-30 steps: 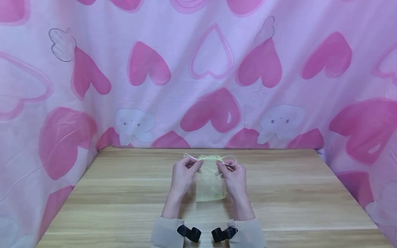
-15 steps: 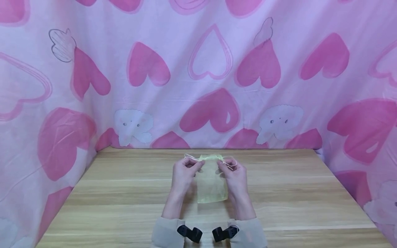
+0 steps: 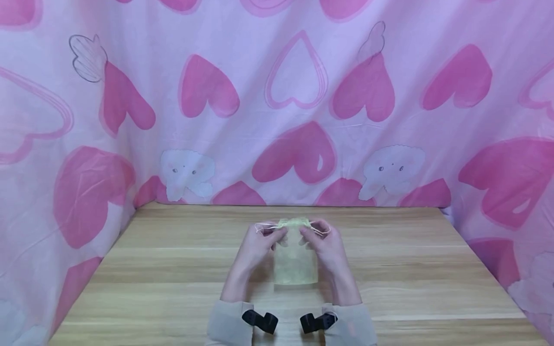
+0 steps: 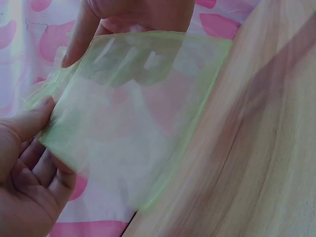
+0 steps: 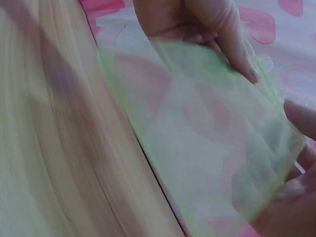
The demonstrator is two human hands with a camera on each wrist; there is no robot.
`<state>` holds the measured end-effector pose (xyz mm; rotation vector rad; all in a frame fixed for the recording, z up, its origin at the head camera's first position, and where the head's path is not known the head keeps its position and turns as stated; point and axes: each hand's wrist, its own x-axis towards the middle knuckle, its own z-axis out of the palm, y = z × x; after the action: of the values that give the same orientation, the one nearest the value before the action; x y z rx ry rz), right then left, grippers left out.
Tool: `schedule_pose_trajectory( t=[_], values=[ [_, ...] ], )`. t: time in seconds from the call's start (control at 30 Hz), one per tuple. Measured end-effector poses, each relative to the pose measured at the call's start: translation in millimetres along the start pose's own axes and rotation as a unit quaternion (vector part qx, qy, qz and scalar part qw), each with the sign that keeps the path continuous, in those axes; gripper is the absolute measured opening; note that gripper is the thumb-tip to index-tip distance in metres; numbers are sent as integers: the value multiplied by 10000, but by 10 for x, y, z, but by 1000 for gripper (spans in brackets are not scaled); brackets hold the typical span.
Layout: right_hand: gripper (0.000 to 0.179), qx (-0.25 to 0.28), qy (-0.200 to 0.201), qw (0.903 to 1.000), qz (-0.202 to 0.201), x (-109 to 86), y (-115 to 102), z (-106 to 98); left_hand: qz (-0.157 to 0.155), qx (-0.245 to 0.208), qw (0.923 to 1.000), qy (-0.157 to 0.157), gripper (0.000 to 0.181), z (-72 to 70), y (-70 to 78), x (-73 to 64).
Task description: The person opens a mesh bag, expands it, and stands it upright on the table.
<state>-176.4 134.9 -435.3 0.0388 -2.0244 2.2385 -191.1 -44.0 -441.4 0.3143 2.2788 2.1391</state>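
A sheer pale yellow-green drawstring pouch (image 3: 296,264) hangs upright between both hands, its gathered mouth at the top. My left hand (image 3: 258,242) pinches its upper left side between thumb and fingers. On the other side my right hand (image 3: 322,242) pinches the upper right. White cord loops (image 3: 265,227) stick out from both ends of the mouth, over the fingers. In the left wrist view the pouch (image 4: 138,113) is see-through and looks flat, with fingers showing through it. The right wrist view shows the pouch (image 5: 197,133) slightly blurred.
A wood-grain table (image 3: 173,269) lies under the hands. Behind it and at both sides hangs a pink curtain (image 3: 294,144) printed with hearts. Black wrist cameras (image 3: 261,321) sit on the light sleeves (image 3: 229,324).
The hands and the pouch's top have come slightly lower in the head view, and the forearms have spread a little apart. Both hands keep their pinch on the pouch.
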Motion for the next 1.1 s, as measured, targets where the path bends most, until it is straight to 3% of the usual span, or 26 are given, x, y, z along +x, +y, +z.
schedule_pose_trajectory(
  t=[0.13, 0.3, 0.6, 0.83, 0.97, 1.1],
  values=[
    [17, -493, 34, 9988, -77, 8, -3, -3, 11, 141, 9999, 66, 16, -1, 17, -5],
    [14, -551, 253, 9982, 47, 14, -13, 20, 101, 166, 9995, 241, 17, 12, 20, -2],
    [15, -498, 285, 9984, 17, -3, -30, 44, 203, -114, 9984, 518, 17, 31, 3, 8],
    [26, -702, 101, 9966, -418, -12, -31, 32, 193, -236, 9972, 682, 22, 63, 19, 12],
    [26, -729, -28, 9964, -421, -10, -31, 22, 87, -229, 9979, 606, 19, 56, 42, 11],
    [21, -767, -76, 9965, -330, 10, -47, -4, 42, -240, 9993, 287, 16, 31, 92, 2]
  ],
)
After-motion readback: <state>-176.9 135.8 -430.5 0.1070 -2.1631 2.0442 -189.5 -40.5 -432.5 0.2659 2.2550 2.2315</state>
